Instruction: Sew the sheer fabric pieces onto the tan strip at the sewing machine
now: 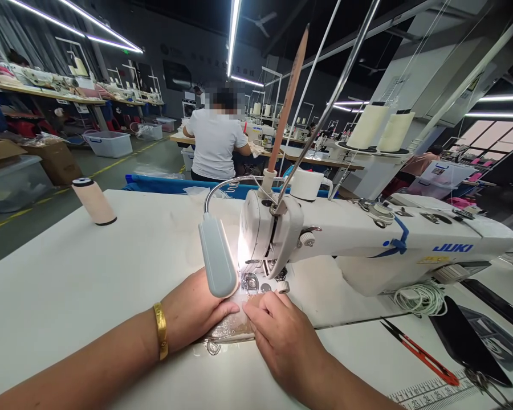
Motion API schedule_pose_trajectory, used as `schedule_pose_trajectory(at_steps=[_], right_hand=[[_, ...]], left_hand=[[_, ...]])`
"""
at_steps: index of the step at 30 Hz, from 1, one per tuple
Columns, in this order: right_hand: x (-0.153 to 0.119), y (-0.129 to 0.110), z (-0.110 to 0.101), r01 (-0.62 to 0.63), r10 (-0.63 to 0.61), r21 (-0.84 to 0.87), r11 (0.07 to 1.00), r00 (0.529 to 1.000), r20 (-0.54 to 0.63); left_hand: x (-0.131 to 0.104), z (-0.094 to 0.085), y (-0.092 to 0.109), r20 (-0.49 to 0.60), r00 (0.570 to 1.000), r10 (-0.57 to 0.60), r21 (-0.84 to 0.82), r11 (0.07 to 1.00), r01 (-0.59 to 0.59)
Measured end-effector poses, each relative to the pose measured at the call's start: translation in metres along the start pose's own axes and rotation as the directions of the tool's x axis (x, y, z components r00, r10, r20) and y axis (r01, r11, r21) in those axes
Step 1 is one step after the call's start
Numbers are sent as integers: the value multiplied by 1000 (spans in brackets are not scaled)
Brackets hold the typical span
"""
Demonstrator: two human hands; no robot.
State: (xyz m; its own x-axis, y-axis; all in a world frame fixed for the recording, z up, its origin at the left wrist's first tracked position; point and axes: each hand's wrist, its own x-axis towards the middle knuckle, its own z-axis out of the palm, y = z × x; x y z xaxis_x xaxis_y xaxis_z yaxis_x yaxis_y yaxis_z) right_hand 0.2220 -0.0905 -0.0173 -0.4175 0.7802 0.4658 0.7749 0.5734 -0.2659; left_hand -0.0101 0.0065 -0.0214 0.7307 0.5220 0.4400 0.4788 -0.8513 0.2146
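Looked like positioning, imo: left hand (196,310) and right hand (284,330) close together at the thin shiny material (233,327) by the sewing machine (354,228), couldn't tell if either pinched it. Next move called for steady guiding.

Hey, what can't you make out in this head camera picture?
All in the head view:
Left hand: some fingers hidden behind the grey lamp.
Sheer piece: partly covered by the right hand.
Ruler: cut off by the bottom edge.
Wall lettering: too small and dim to read.
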Motion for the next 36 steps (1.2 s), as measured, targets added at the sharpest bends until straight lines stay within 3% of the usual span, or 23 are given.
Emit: schedule_pose_trajectory(at_steps=[9, 17, 27, 32, 36], right_hand=[[0, -1, 2, 19, -19, -10, 1000, 999, -35], [0, 0, 2, 37, -37, -12, 999, 999, -23], [1, 0, 4, 47, -48, -31, 998, 998, -48], [0, 1, 4, 44, -44, -13, 999, 998, -35], [0, 2, 4, 58, -59, -16, 998, 997, -47]], left_hand=[[0, -1, 0, 42, 999, -8, 23, 1000, 7], [0, 3, -3, -18, 999, 49, 15, 999, -49], [13, -19, 15, 20, 998, 51, 10, 999, -52], [12, -21, 22, -29, 995, 100, 38, 994, -98], [10, -24, 33, -24, 983, 180, -39, 983, -181]])
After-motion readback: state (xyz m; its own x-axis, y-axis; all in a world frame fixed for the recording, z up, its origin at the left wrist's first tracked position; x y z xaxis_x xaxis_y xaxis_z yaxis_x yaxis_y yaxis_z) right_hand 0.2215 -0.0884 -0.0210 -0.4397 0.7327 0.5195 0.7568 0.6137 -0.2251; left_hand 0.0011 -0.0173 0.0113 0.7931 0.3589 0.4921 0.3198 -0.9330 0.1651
